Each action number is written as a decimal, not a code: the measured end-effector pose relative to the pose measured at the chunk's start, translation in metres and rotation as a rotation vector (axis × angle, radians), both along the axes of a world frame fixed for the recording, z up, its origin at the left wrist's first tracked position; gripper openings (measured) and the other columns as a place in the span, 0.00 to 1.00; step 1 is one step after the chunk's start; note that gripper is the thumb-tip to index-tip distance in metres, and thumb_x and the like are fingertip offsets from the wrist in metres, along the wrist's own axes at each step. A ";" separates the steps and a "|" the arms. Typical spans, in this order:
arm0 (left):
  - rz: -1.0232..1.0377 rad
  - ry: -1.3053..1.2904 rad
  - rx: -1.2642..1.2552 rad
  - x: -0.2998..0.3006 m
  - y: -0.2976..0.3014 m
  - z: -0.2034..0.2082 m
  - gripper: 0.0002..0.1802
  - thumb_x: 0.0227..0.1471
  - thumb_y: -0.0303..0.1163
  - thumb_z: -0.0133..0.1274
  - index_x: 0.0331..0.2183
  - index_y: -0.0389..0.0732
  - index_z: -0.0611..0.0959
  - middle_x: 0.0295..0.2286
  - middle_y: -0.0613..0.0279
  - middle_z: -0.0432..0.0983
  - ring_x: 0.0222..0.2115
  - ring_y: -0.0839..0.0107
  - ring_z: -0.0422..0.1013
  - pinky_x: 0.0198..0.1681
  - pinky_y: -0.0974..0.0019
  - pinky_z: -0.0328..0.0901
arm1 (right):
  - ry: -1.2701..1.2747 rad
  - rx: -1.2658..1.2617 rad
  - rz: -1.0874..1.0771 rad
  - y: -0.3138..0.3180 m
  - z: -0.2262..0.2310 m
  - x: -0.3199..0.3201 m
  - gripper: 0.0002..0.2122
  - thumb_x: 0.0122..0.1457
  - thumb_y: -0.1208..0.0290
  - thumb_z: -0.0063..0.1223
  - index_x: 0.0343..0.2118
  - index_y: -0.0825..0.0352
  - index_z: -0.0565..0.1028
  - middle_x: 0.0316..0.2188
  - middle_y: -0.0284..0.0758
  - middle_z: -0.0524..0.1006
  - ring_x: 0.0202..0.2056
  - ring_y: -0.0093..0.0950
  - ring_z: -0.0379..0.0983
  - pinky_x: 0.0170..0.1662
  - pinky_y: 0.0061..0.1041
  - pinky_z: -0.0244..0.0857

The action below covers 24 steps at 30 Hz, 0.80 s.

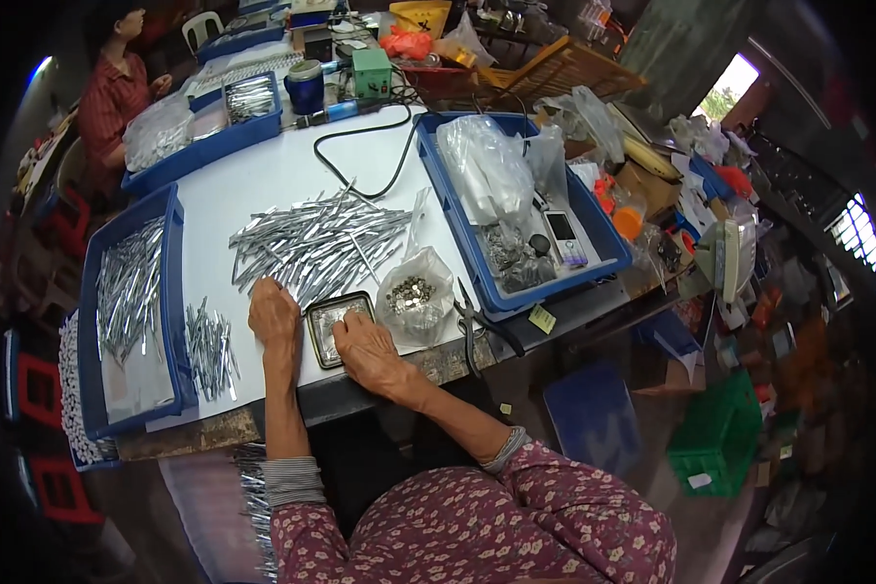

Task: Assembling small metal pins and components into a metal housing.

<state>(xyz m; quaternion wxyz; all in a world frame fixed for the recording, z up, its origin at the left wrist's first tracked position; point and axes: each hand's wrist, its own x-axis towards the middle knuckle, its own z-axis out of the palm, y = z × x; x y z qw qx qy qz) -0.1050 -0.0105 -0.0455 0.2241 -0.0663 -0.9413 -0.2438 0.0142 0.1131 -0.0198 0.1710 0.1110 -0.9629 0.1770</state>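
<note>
My left hand (pixel 275 311) is curled closed at the near left edge of a loose pile of thin silvery metal rods (pixel 311 238); what its fingers hold is hidden. To its right, my right hand (pixel 368 354) reaches over a small dark-rimmed square tray (pixel 314 327), fingers bent and pressed together inside it, their tips too small to make out. Beside the tray sits an open clear plastic bag (pixel 428 319) with many small round metal pieces (pixel 411 293). A pair of pliers (pixel 477 326) with dark handles lies right of the bag, at the table's front edge.
At left, a blue bin (pixel 175 292) holds more rods, with a smaller rod bundle (pixel 210 350) beside it. A blue tray (pixel 477 263) at right holds plastic bags and a phone (pixel 563 234). A black cable (pixel 360 146) crosses the far table. A person (pixel 117 92) sits far left.
</note>
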 end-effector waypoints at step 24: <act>-0.021 0.037 0.181 0.009 -0.018 -0.011 0.06 0.45 0.26 0.43 0.23 0.33 0.70 0.24 0.50 0.66 0.26 0.55 0.65 0.30 0.59 0.59 | 0.169 -0.240 -0.027 0.001 -0.008 -0.001 0.07 0.38 0.83 0.45 0.22 0.71 0.61 0.21 0.43 0.64 0.26 0.39 0.64 0.27 0.34 0.59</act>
